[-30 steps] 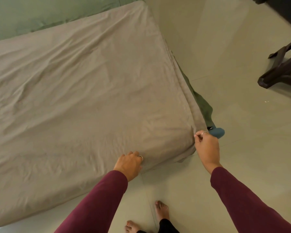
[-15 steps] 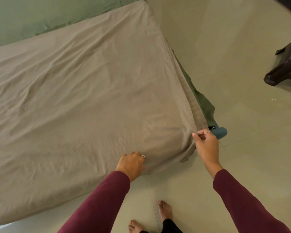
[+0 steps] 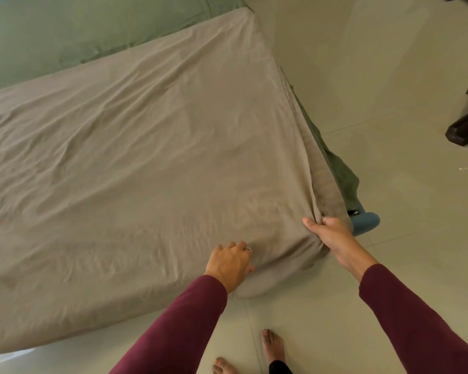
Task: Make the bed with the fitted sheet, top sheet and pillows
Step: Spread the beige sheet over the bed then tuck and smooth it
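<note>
The sheet point(image 3: 135, 168), grey-brown and creased, lies spread over the bed point(image 3: 365, 222), covering its top from the near edge to the far end, where a green cover point(image 3: 73, 31) shows beyond it. At the near right corner the sheet bunches into folds and hangs over the edge toward the floor point(image 3: 376, 76). The right hand point(image 3: 331, 233) is at that corner, its grip closed on a gathered fold of the sheet, thumb on the near side and fingers curled round the far side; a ring shows on one finger. The left hand point(image 3: 231, 261) rests on the sheet just inside the near edge, a little to the left of the corner, knuckles up and fingers bent down into the cloth; whether its grip pinches the cloth or only presses it cannot be told. Green cloth point(image 3: 343, 174) hangs down the right side of the bed below the sheet's edge, and a blue corner of the bed pokes out just past the right hand. Both arms wear dark red sleeves point(image 3: 179, 325). Two bare feet point(image 3: 273, 346) stand on the pale tiled floor near the bed. A dark wooden furniture leg point(image 3: 465, 125) stands well apart at the right.
</note>
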Motion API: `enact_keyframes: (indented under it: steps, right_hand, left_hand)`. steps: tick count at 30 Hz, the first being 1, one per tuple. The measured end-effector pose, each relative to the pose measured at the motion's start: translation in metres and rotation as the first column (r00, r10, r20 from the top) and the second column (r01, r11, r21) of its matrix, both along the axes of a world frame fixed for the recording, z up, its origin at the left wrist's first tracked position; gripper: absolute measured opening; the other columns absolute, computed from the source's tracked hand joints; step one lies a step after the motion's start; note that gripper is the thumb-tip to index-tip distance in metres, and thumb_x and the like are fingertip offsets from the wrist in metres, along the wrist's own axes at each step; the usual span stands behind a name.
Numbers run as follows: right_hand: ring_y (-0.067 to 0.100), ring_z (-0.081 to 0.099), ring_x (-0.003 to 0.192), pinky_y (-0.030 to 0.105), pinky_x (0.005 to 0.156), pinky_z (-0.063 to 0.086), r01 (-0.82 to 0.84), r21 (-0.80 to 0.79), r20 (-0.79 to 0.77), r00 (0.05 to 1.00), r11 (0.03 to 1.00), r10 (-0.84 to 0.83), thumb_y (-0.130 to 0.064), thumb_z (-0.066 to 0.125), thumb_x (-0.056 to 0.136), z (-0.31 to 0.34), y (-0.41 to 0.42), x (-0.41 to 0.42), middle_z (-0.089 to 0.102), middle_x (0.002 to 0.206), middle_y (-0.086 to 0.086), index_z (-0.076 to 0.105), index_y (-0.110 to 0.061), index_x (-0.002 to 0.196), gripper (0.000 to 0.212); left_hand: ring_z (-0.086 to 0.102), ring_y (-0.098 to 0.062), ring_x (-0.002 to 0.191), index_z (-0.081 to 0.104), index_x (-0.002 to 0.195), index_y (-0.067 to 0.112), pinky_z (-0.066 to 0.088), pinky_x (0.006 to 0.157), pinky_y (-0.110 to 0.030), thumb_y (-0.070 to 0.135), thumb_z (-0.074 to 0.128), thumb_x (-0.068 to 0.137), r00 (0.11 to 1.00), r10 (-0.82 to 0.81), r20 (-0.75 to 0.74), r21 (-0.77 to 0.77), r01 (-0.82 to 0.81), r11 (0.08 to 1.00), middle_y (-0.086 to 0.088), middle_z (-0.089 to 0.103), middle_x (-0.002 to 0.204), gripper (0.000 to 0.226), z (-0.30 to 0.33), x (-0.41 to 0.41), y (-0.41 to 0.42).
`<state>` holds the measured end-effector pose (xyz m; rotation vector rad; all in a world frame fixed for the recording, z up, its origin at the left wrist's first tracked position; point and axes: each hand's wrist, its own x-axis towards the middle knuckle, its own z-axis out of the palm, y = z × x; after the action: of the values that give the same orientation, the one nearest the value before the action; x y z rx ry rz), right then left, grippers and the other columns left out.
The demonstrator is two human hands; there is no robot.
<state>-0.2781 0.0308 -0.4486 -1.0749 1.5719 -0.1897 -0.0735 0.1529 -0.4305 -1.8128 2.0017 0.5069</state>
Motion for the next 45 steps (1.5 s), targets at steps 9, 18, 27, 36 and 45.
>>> enact_keyframes:
  steps: [9,18,27,36,45]
  right_hand:
    - [0.026,0.059,0.094,0.039,0.082,0.051,-0.154,-0.064,-0.123,0.982,0.986,0.146,-0.038,0.060,0.092,0.009,-0.007,-0.014,0.061,0.100,0.010,0.055,-0.006,0.096,0.032]
    - [0.031,0.061,0.084,0.044,0.079,0.051,-0.091,-0.139,-0.134,0.988,0.986,0.072,-0.032,0.061,0.091,0.014,0.015,-0.020,0.063,0.089,0.017,0.058,0.002,0.090,0.035]
    - [0.023,0.053,0.066,0.028,0.050,0.037,-0.098,-0.146,-0.292,0.955,0.984,0.052,-0.031,0.064,0.090,-0.008,0.010,-0.015,0.057,0.075,0.013,0.049,-0.004,0.071,0.036]
    - [0.036,0.058,0.075,0.040,0.073,0.048,-0.081,-0.130,-0.619,0.785,0.988,-0.018,-0.024,0.059,0.092,-0.009,0.016,-0.106,0.062,0.079,0.020,0.053,-0.010,0.063,0.033]
    - [0.021,0.048,0.054,0.029,0.052,0.033,-0.469,-0.300,-0.487,0.824,0.831,0.289,-0.022,0.055,0.096,0.028,0.003,0.042,0.050,0.057,0.006,0.051,-0.010,0.064,0.035]
  left_hand:
    - [0.049,-0.024,0.115,0.049,0.128,0.013,0.039,0.090,-0.038,0.040,0.042,0.098,1.000,-0.015,-0.008,-0.010,0.015,1.000,-0.004,0.048,0.128,0.041,0.004,0.002,-0.003]
    - [0.049,-0.022,0.116,0.049,0.127,0.013,0.039,0.089,-0.036,0.042,0.042,0.098,0.999,0.035,-0.014,-0.016,-0.035,0.999,-0.002,0.047,0.128,0.041,0.001,0.018,0.010]
    - [0.049,-0.022,0.117,0.048,0.128,0.013,0.039,0.092,-0.036,0.042,0.045,0.097,0.996,0.091,-0.011,0.060,-0.090,0.994,-0.002,0.047,0.128,0.043,-0.003,0.041,0.021]
    - [0.052,-0.024,0.117,0.053,0.123,0.013,0.042,0.095,-0.039,0.041,0.052,0.094,0.989,0.128,-0.077,0.267,-0.103,0.958,-0.004,0.050,0.128,0.041,0.000,0.048,0.032]
    - [0.051,-0.020,0.118,0.050,0.126,0.018,0.038,0.094,-0.037,0.035,0.047,0.097,0.957,0.272,0.101,0.067,-0.279,0.958,0.000,0.053,0.126,0.034,0.019,0.107,0.059]
